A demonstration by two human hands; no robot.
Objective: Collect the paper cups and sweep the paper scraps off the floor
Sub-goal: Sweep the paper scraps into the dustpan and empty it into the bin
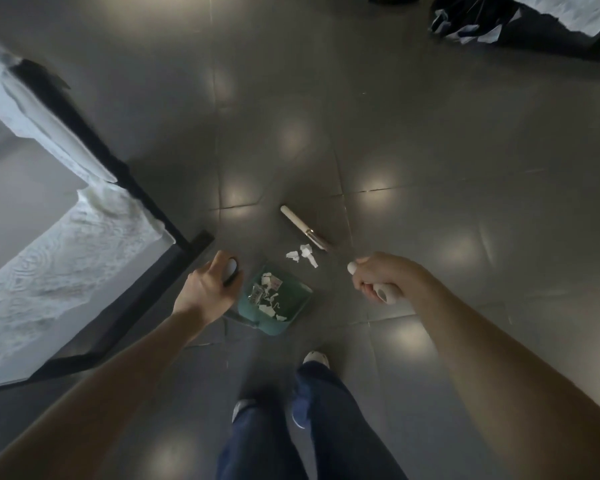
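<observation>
**Last scraps sit just beyond the dustpan lip, broom side nearer**

Head view, looking straight down at the grey tiled floor (430, 150). The left hand (207, 289) has its fingers curled round the dark upright handle with a pale cap (231, 270), which seems to belong to the green plastic dustpan (274, 299). That pan rests on the floor just to the right of those fingers and already holds a scatter of white torn paper.

The right hand (378, 277) is clenched round the pale handle of the broom (385, 292). The shaft runs away from its fingers, forward and to the left, down to the cream-coloured broom head (303, 226) lying on the tiles. The head's long axis slants from far-left to near-right.

Now the part that matters: the small cluster of white paper scraps (303, 256) lies loose on the floor between the broom head and the pan's open mouth. It sits ahead and left of the right fingers, ahead and right of the left fingers. The broom head is on the far side of the scraps, so, to my eye, a short pull towards the feet should carry them into the pan. The right hand is the one placed for it.

No paper cups show anywhere here.
</observation>
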